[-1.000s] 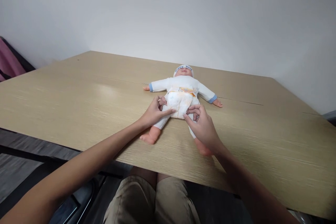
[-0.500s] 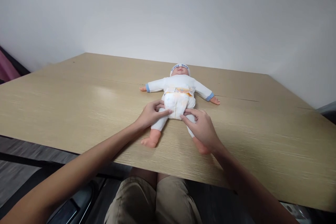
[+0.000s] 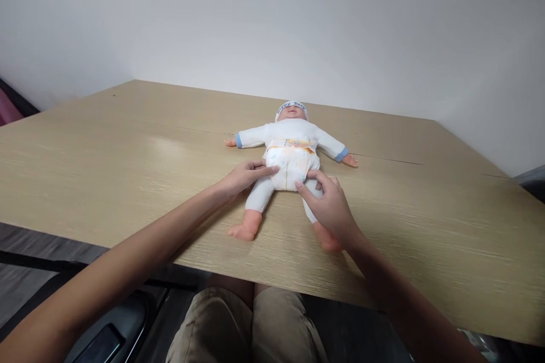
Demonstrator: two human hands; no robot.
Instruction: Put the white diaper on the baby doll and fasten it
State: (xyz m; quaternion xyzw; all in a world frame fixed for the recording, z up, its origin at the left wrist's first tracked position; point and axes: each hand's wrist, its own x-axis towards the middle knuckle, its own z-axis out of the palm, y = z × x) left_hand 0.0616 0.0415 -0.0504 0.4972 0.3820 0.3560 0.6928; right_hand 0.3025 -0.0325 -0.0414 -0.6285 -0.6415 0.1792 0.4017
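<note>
A baby doll in a white suit and cap lies on its back on the wooden table, arms spread, feet toward me. It wears a white diaper with an orange band at the waist. My left hand pinches the diaper's leg edge at the doll's right hip. My right hand pinches the other leg edge, covering the doll's left thigh. Both hands have fingers curled against the diaper.
A plain white wall stands behind the table. A dark chair part sits under the near table edge at the left, beside my knees. A pink thing shows at the far left edge.
My hands have shifted slightly along the diaper's leg edges, the left one moving up toward the hip. The view has drifted a little; the doll stays put.
</note>
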